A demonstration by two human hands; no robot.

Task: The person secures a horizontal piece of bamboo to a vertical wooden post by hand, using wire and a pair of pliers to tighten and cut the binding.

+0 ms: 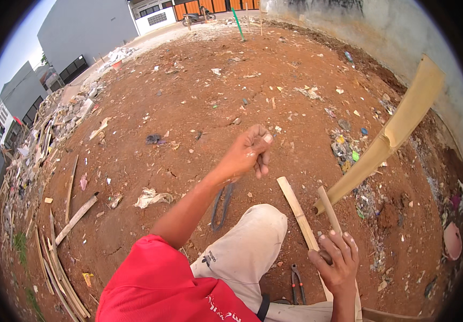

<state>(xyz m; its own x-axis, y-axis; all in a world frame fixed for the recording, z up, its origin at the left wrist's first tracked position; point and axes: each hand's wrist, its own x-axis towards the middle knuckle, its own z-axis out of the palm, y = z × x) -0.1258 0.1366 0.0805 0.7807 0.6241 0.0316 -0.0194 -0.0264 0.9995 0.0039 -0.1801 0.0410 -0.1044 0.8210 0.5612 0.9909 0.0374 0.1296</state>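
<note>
My left hand (250, 150) is raised over the dirt in front of my knee, its fingers curled in and closed. Whatever may be inside that grip is hidden. Lower right, my right hand (338, 262) is wrapped round a narrow bamboo strip (330, 210), whose top end sticks up past the fingers. A longer split bamboo piece (296, 210) runs beside it, passing behind the hand. Pincers (298, 283) with orange and black handles lie on the ground left of my right hand. Next to my bent knee is a dark loop of strap or rubber (221, 208).
A wide split bamboo length (398, 129) slants up on the right, near a grey wall (371, 37). Several bamboo strips (54, 268) lie at the left, by rubble (38, 139). A green stake (238, 24) stands far off. Litter dots the red soil.
</note>
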